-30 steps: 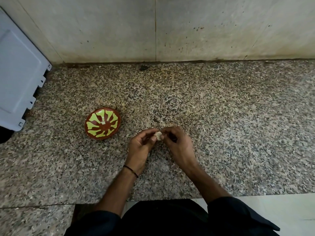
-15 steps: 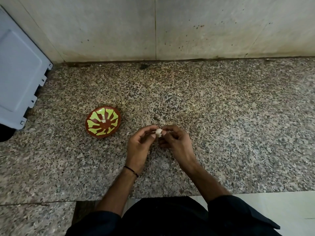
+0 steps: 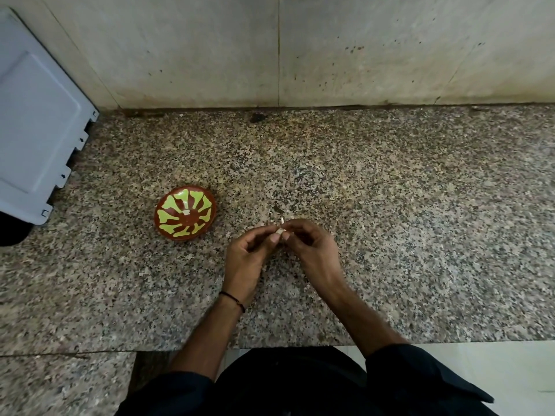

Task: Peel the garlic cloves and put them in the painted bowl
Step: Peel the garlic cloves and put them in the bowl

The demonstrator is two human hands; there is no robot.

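The picture is lit dimly and evenly. Only soft shadows are cast on the table. Lines on the wall are bent near the edges, where the speckles are smeared.

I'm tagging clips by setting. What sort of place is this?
Probably a home kitchen: a speckled granite countertop against a stained stone wall, a grey appliance casing at the left edge, and a garlic clove pinched by the left hand and right hand near a painted bowl.

Speckled granite counter, stained tiled wall
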